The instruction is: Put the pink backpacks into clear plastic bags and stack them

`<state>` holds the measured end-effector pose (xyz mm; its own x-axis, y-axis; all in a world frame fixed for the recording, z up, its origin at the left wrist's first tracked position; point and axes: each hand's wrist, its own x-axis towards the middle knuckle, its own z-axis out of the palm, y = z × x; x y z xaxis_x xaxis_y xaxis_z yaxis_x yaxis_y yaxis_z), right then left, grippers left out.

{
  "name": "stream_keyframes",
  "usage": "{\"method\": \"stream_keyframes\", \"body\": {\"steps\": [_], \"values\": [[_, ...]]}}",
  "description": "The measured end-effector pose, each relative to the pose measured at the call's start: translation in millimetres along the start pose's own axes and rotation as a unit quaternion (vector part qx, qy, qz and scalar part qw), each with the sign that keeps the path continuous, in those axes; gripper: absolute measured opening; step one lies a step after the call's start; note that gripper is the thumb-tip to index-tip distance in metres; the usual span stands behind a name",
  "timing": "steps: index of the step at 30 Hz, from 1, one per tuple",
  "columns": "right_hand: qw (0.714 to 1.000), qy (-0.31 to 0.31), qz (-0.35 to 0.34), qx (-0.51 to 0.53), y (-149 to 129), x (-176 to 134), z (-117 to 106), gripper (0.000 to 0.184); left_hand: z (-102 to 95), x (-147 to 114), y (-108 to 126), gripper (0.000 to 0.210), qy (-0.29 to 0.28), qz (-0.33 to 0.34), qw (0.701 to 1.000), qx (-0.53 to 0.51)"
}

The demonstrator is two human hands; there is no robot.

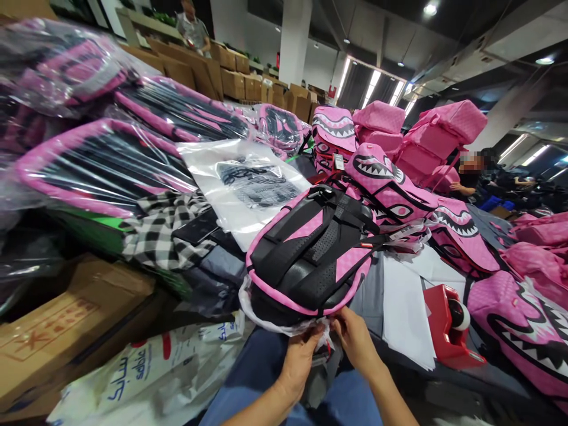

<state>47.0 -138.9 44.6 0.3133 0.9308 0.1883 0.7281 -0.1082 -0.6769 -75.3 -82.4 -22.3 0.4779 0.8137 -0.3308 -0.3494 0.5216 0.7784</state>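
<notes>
A pink and black backpack (310,254) lies in front of me with its straps and back panel facing up. Thin clear plastic (257,310), apparently a bag, is gathered round its lower end. My left hand (298,362) pinches this plastic just below the backpack's bottom edge. Close beside it, my right hand (355,342) has its fingers closed on the plastic too. A small red bit shows between the hands, too little of it to name. Under the backpack's upper left side lies a flat printed plastic bag (252,183).
Plastic-wrapped backpacks (106,165) are piled at left; unwrapped pink shark-face backpacks (394,189) stand at right. A red tape dispenser (452,325) sits by white paper sheets (406,307). A cardboard box (75,331) is at lower left. Other people (193,26) are farther back.
</notes>
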Motion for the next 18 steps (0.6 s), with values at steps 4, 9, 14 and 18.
{"method": "stream_keyframes", "body": {"steps": [4,9,14,18], "values": [[0.998,0.055,0.007,0.042,7.1,-3.0,25.3,0.022,1.5,0.5,4.8,0.054,0.006,0.009,1.0,0.01],[0.989,0.103,0.053,0.096,-1.8,-12.7,30.8,0.019,-0.8,-0.2,6.7,0.059,0.019,0.015,1.0,0.017],[0.929,-0.043,0.196,0.31,-2.8,-13.0,31.2,0.063,-2.7,3.6,6.3,0.061,0.055,-0.019,0.998,-0.005],[0.84,-0.122,0.292,0.44,4.0,1.0,32.8,0.073,-1.3,4.7,8.6,0.06,0.034,-0.016,0.999,0.017]]}}
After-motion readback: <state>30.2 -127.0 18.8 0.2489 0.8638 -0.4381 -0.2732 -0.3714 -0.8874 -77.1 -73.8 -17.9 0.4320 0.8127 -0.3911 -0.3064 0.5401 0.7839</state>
